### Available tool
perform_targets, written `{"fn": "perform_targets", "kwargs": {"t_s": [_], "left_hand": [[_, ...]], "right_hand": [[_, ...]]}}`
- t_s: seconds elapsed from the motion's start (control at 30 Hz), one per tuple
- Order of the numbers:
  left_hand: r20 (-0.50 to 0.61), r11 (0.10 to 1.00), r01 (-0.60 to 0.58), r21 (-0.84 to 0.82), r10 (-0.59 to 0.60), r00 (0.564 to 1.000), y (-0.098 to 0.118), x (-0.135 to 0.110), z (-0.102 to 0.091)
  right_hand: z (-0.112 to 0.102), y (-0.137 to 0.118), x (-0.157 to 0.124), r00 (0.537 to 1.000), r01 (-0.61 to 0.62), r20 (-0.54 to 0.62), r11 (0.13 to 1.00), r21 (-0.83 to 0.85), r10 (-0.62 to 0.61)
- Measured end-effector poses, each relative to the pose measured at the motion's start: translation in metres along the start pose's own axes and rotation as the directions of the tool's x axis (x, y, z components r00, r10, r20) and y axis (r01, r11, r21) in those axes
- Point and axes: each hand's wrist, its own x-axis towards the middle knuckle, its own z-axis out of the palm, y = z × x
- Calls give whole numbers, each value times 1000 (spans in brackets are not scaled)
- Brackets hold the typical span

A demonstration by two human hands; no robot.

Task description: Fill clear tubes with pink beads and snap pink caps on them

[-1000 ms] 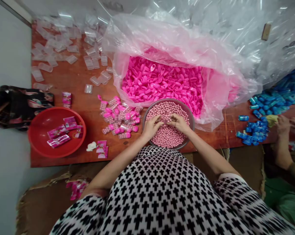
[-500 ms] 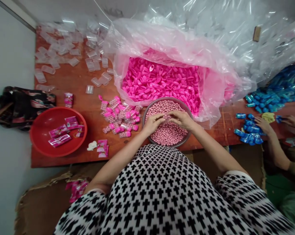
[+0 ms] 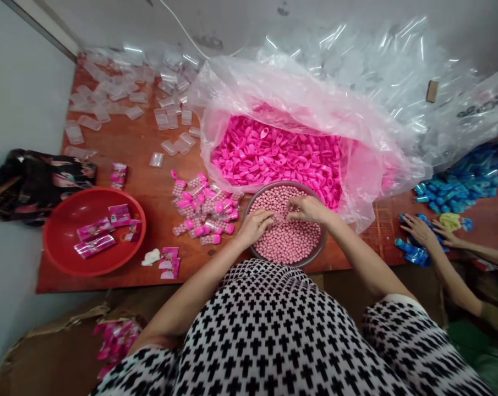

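Both my hands are over a grey bowl (image 3: 324, 242) full of small round pink beads (image 3: 288, 242). On the left side of the bowl, my left hand (image 3: 257, 226) has its fingers pressed together; what they hold, if anything, is too small to make out. Across from it, my right hand (image 3: 308, 210) curls its fingers down close to the beads, its fingertips partly hidden. Left of the bowl lies a pile of small clear containers (image 3: 207, 209) filled with pink beads and topped with pink caps. Behind the bowl, a plastic bag (image 3: 273, 82) holds many loose pink caps (image 3: 273, 151).
Empty clear containers (image 3: 104, 91) are scattered at the back left. A red bowl (image 3: 54, 236) holds pink packets; more pink packets (image 3: 170, 261) lie beside a white lump (image 3: 151, 257). At right, a co-worker's hands (image 3: 420, 231) handle blue wrapped pieces, near a blue heap (image 3: 459, 190).
My hands, which met above the beads, have come apart a little and sit lower. The view has tilted, so the table appears lower. The co-worker's hands have moved over the blue pieces.
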Motion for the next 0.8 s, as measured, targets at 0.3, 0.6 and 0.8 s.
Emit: {"fn": "perform_targets", "kwargs": {"t_s": [0.3, 0.6, 0.8], "left_hand": [[-25, 794, 229, -564, -293, 956, -3, 1, 1], [-239, 943, 174, -285, -245, 939, -9, 13, -1], [-201, 992, 17, -122, -42, 979, 6, 16, 1]], "right_hand": [[-37, 37, 110, 965, -125, -260, 914, -385, 23], [-30, 16, 62, 915, 136, -388, 990, 39, -111], [2, -20, 5, 894, 274, -409, 945, 180, -182]]}}
